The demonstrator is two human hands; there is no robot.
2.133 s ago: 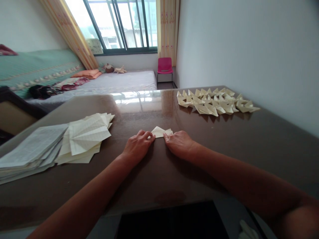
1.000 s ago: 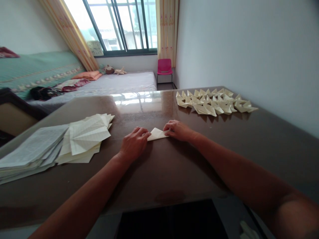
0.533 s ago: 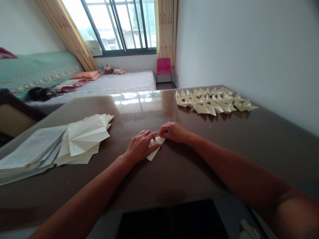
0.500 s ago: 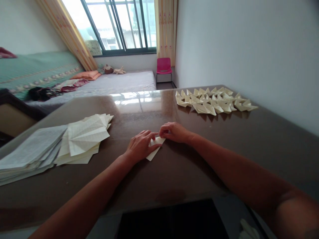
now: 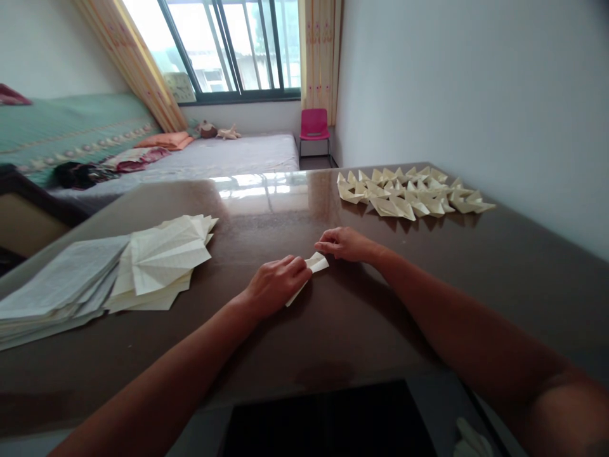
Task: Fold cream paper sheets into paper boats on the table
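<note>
A small folded piece of cream paper [image 5: 318, 261] lies on the brown table in front of me. My left hand [image 5: 281, 280] presses on it with fingers curled and covers its middle, so only the far right end and a strip of the lower edge show. Just beyond that far end, my right hand [image 5: 343, 244] is closed, thumb and fingers together. It looks slightly apart from the paper, and I see nothing in its fingers.
Several folded paper boats [image 5: 409, 193] stand in rows at the table's back right. To the left lie creased cream sheets [image 5: 164, 257] beside a stack of grey printed sheets [image 5: 61, 276]. Beyond the glossy table [image 5: 266, 216] are a bed [image 5: 257, 152] and a pink chair [image 5: 314, 125].
My right hand has lifted off the folded paper and moved a little right and away. My left fingers have slid along the paper and curled over it; its far end now shows turned up.
</note>
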